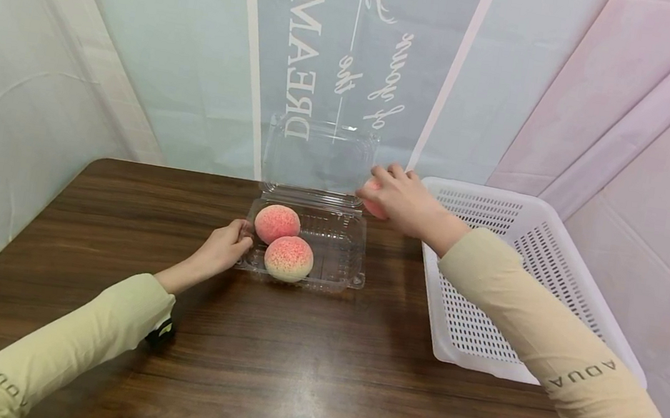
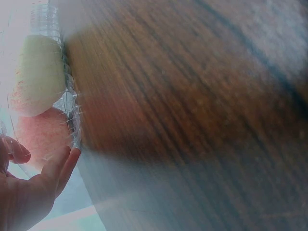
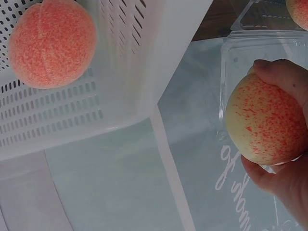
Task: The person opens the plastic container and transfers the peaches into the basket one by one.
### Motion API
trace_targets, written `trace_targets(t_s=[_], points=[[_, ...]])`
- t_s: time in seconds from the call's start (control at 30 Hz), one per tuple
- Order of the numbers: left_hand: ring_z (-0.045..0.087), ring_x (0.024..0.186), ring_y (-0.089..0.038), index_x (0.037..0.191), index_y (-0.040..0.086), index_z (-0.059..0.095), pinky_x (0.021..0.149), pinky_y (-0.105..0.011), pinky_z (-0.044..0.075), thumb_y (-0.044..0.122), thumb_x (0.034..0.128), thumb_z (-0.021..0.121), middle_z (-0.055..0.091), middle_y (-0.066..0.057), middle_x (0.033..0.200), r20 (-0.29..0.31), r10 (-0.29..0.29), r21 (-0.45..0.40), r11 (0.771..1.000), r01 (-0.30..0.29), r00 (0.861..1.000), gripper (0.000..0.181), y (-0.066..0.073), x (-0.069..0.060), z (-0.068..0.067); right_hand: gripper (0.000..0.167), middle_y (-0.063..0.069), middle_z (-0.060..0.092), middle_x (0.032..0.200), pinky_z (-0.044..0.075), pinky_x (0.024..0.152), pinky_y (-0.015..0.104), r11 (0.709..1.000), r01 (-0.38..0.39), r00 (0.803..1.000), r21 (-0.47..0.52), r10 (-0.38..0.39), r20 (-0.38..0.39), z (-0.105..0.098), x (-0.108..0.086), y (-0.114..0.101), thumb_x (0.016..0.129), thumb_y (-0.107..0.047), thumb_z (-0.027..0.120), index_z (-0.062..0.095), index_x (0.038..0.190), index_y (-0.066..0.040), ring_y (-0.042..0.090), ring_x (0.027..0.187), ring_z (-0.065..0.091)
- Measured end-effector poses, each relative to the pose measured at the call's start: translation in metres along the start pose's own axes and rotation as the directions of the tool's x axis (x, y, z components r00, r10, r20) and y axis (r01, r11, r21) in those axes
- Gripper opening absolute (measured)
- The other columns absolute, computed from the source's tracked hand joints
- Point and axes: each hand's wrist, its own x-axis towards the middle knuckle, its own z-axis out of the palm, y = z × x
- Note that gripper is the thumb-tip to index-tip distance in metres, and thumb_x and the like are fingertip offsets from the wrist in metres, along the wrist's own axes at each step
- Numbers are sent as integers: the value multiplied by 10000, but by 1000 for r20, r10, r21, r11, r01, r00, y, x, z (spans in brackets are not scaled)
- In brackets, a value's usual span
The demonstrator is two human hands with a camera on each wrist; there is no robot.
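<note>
1. Clear plastic forms the open container (image 1: pixel 339 246) I am watching on the brown wooden table (image 1: pixel 297 377); its lid (image 1: pixel 319 163) stands raised along the far side.
2. Inside its left part I count two peaches: the rear peach (image 1: pixel 277 224), mostly pink, and the front peach (image 1: pixel 289 258), paling to cream at the bottom. Whether they touch, I cannot tell.
3. On my left feed, the left hand (image 1: pixel 224 247) pinches the container's left edge, thumb and fingers close together, just beside the rear peach.
4. Over on my right, the right hand (image 1: pixel 404 198) holds the third peach (image 3: pixel 264 122), thumb and fingers curled round it, near the lid's right edge.
5. White and slotted, the basket (image 1: pixel 552 278) stands to the right of the container, apart from it; my right-wrist feed shows the fourth peach (image 3: pixel 53 45) inside. The right sleeve (image 1: pixel 528 310) crosses above the basket in my head view.
</note>
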Motion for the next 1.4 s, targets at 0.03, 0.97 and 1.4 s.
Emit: trace_targets(t_s=[0.03,0.97,1.4], points=[[526,945,-284,1201,-117,421,791,-402,436,91,871,390,551,-246,1071,0,0,0,1000,0,1000,392,0,0,0,483,174,443,1167,419,739,500,1000,0,1000,-2,0,-1,0,-1,0,749,38,595,557,1151,-226,388,1016,417],[532,966,-301,1191,-114,430,800,-416,438,82,860,393,560,-247,1061,-11,5,-2,1000,-5,1000,386,0,0,1,600,178,435,1142,425,752,518,999,-49,998,-1,49,34,1,-15,17,615,-62,781,544,1150,-198,395,1003,432],[532,986,-309,1195,-115,428,811,-421,437,85,859,388,557,-254,1076,-7,7,1,1000,-7,1000,393,0,0,2,574,185,435,1143,418,746,542,998,-70,997,9,69,43,5,-23,23,645,-93,787,548,1158,-190,408,1026,425]])
